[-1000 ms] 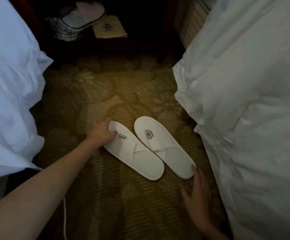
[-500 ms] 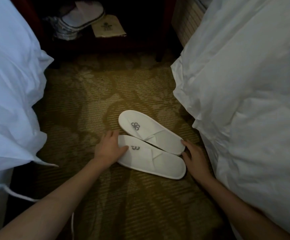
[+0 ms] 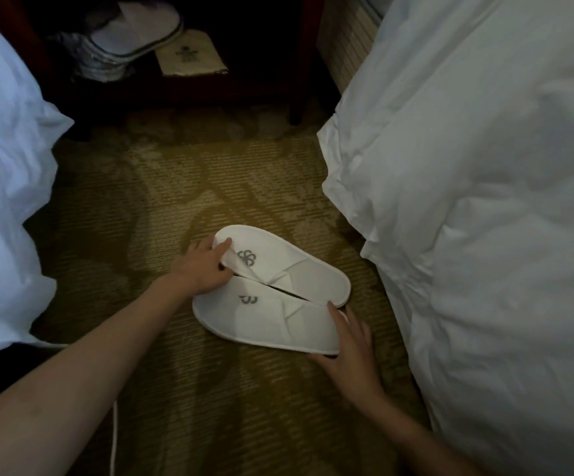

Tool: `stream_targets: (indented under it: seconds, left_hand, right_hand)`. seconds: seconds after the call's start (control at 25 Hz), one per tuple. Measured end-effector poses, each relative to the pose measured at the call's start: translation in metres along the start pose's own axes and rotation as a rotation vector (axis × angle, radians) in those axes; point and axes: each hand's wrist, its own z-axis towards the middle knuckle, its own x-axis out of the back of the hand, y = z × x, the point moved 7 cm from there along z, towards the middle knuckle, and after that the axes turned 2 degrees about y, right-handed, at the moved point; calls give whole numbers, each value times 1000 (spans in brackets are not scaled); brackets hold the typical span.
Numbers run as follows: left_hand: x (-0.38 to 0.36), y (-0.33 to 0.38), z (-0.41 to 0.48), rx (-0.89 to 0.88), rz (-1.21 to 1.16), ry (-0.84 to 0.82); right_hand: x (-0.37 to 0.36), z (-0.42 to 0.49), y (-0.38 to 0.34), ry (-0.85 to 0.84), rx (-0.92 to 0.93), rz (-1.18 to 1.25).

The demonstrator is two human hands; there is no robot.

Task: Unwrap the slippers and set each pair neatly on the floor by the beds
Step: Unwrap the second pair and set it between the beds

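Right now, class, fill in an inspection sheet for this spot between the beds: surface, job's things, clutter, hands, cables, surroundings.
Surface: patterned olive-gold carpet, dimly lit.
Job's things: far white cloth slipper and near white cloth slipper, both with grey logos, lie unwrapped side by side on the carpet; another white pair in clear plastic wrap sits on a dark shelf.
Clutter: beige crested paper packet beside the wrapped pair.
Hands: left hand grips the far slipper's toe; right hand, fingers straight, touches the near slipper's heel.
Cables: thin white cord on the carpet.
Surroundings: left white duvet, right white duvet, dark wooden nightstand.
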Motion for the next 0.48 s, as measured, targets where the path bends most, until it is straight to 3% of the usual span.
stream_targets:
  seconds: [0.2,0.36,0.48]
  left_hand:
    - [-13,-10,-9,35,-93,64]
    - [-31,-9,-20,33,-225,-35]
    - [-44,-1,-26,32,-163,-113]
  right_hand:
    - [30,55,0,-143,49,-97]
    - [57,93,-13,-172,85,-108]
    - [66,101,-27,-165,116,-49]
